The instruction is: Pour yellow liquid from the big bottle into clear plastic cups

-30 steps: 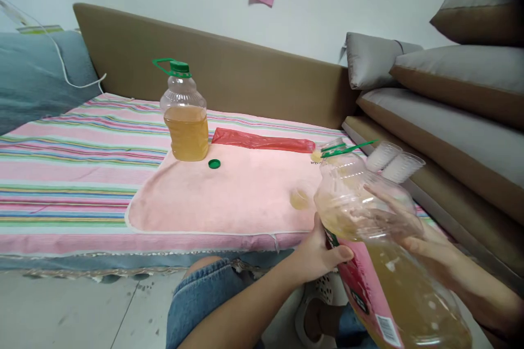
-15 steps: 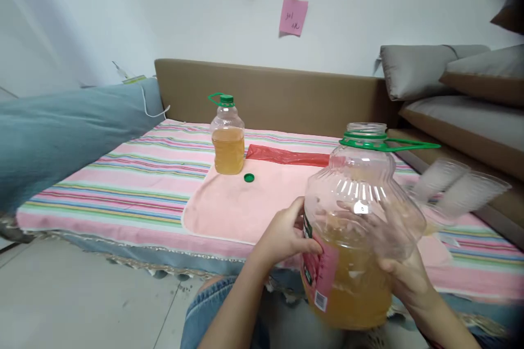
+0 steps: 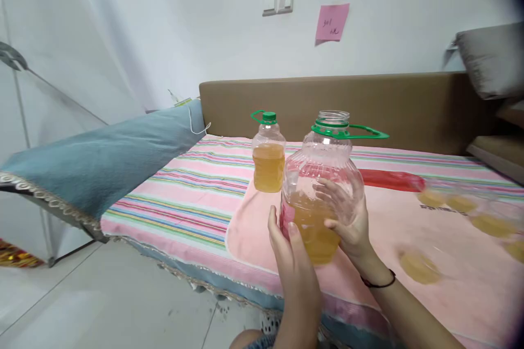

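Note:
A clear plastic jug (image 3: 313, 226), partly filled with amber liquid, is held upright between my two hands over the pink cloth. Its mouth is uncapped, and a green carry handle (image 3: 364, 133) rings the neck. My left hand (image 3: 297, 267) presses against the near left side, thumb up. On the right side my right hand (image 3: 354, 226) grips it, the fingers showing through the clear wall. Whether its base touches the cloth I cannot tell. Just behind stands a second jug (image 3: 269, 166) of amber liquid, with a green cap (image 3: 269, 116) on.
Several clear cups of yellowish liquid (image 3: 420, 266) stand to the right on the pink cloth (image 3: 462, 289). A red plastic bag (image 3: 388, 180) lies behind. The striped bed sheet (image 3: 176, 212) spreads underneath, with a brown headboard (image 3: 368, 98) and grey pillow (image 3: 493, 60) beyond.
Both hands have carried the open jug forward, away from me, over the pink cloth. The view has turned rightward, bringing the cups of liquid into sight. The loose green cap no longer shows.

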A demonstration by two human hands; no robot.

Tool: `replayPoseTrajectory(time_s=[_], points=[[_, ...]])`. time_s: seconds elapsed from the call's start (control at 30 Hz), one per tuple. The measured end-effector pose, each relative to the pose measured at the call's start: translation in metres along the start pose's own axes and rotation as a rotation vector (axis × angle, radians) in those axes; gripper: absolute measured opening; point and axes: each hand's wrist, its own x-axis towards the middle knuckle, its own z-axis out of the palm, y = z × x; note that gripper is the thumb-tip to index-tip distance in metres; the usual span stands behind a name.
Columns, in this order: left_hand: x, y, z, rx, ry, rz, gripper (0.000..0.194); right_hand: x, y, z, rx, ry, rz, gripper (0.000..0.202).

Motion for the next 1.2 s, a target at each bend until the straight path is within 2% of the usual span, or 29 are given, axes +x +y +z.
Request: replayPoseTrajectory(time_s=[0.1,0.23,0.47,0.67,0.83,1.03,1.2], points=[[-0.001,0.002,-0.003,0.036,0.062,0.006,0.072,0.012,0.023,0.027,0.021,0.004,-0.006,0.104],[-0.004,0.003,-0.007,0.012,0.027,-0.029,0.078,0.023,0.053,0.054,0.020,0.000,-0.017,0.104],[-0.016,0.004,-0.007,0.079,-0.067,-0.076,0.074,0.020,0.093,0.077,0.007,0.002,0.008,0.105],[-0.018,-0.002,-0.004,0.067,0.002,-0.061,0.071,0.014,0.096,0.080,-0.018,-0.021,-0.002,0.105],[-0.022,-0.010,0.007,0.095,0.095,0.041,0.056,0.014,0.098,0.078,-0.035,-0.038,0.014,0.107],[-0.024,-0.017,0.012,0.157,0.081,0.218,0.043,0.019,0.101,0.071,-0.077,-0.137,0.109,0.115],[-0.019,-0.024,0.016,0.156,0.026,0.315,0.041,0.029,0.105,0.064,-0.087,-0.233,0.126,0.118]])
